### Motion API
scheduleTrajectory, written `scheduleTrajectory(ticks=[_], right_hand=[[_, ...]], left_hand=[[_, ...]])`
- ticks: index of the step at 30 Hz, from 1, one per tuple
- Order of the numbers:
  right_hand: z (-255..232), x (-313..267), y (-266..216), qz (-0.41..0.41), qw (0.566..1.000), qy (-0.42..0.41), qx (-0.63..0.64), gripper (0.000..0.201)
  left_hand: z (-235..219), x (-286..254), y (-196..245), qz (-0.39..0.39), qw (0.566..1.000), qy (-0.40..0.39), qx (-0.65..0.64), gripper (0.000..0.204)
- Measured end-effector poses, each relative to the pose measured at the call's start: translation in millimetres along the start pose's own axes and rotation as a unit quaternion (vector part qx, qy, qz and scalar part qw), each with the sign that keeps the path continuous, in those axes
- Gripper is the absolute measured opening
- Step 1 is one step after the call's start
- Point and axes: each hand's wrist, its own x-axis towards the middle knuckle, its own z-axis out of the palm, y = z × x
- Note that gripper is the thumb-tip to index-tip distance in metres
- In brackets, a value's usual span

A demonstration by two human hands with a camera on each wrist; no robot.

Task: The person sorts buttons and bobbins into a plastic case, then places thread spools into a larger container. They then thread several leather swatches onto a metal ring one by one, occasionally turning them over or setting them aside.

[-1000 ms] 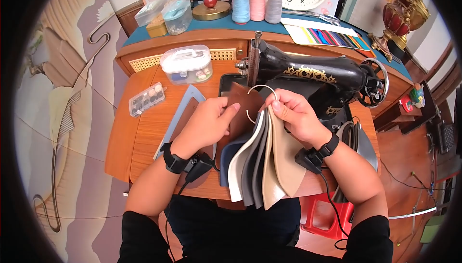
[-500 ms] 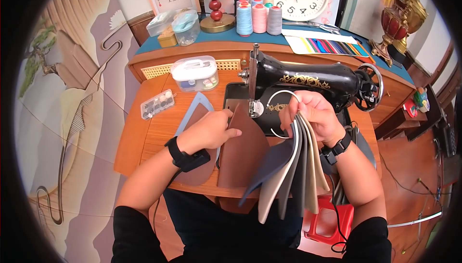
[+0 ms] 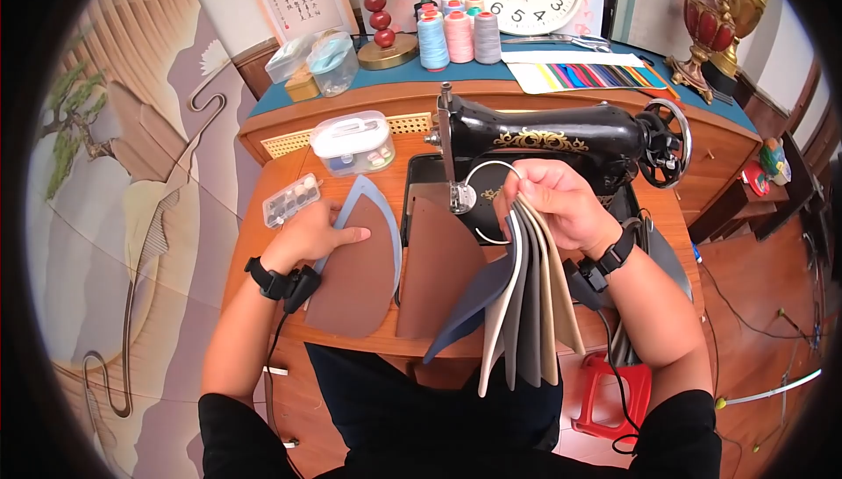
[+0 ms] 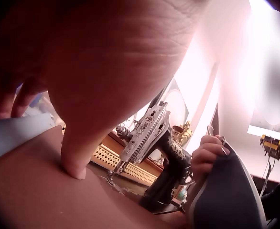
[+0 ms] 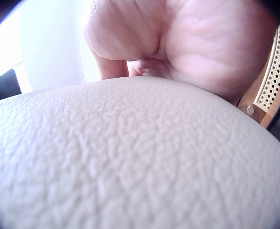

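1. Several swatches (image 3: 529,303) could slide off the ring (image 3: 495,162), which seems open toward the left hand (image 3: 307,235), if the right hand's (image 3: 561,203) pinch on them loosens.
2. The left hand's fingers look loose, its thumb seemingly resting on the blue-edged brown piece (image 3: 355,277); a careless sweep might drag it or knock the small clear case (image 3: 291,201) beside them.
3. Swatches hang below the right hand; another brown piece (image 3: 438,273) lies between the hands.

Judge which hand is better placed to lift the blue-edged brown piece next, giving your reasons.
Left, most likely. The left hand already touches the blue-edged piece and appears to hold nothing. The right hand is farther from it and is occupied, holding the swatches.
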Motion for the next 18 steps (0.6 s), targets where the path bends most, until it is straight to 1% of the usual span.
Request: scheduleTrajectory(ticks=[1,3,4,6,7,9,10,12,13,14,15,16,18], right_hand=[[0,0,-1,0.001,1.0,0.006,-0.002,0.03],[0,0,-2,0.001,1.0,0.009,-0.006,0.03],[-1,0,-2,-0.002,1.0,0.012,-0.007,0.03],[0,-1,-2,-0.003,1.0,0.021,-0.004,0.029],[0,-1,-2,-0.003,1.0,0.02,-0.005,0.029],[0,-1,0,-0.005,1.0,0.014,-0.005,0.029],[2,-2,0,-0.003,1.0,0.013,-0.009,0.029],[4,-2,1,0.006,1.0,0.015,-0.004,0.029],[4,0,1,0.014,1.0,0.014,-0.004,0.029],[3,0,0,0.018,1.0,0.011,-0.002,0.028],[3,0,-1,0.016,1.0,0.011,-0.003,0.028],[2,-1,-1,0.009,1.0,0.009,-0.008,0.029],[3,-2,-1,0.005,1.0,0.008,-0.012,0.029]], left_hand=[[-1,3,-1,-0.001,1.0,0.002,-0.001,0.054],[-4,7,-2,-0.04,0.998,-0.05,-0.027,0.055],[-5,6,-2,-0.04,0.998,-0.047,-0.028,0.055],[-6,3,0,-0.046,0.99,-0.073,-0.114,0.056],[-6,1,-2,-0.046,0.99,-0.072,-0.114,0.056],[-6,-3,-8,-0.021,0.993,-0.029,-0.112,0.059],[-8,-3,-8,-0.022,0.993,-0.03,-0.111,0.059],[-12,-6,-8,-0.038,0.997,0.015,-0.064,0.054],[-8,-7,-14,-0.039,0.997,0.016,-0.064,0.054],[1,-11,-18,0.057,0.984,0.166,0.039,0.053],[5,-12,-19,0.152,0.928,0.31,0.141,0.052],[5,-13,-19,0.154,0.928,0.31,0.141,0.052],[-3,-27,-1,0.073,0.966,0.222,0.112,0.044]])
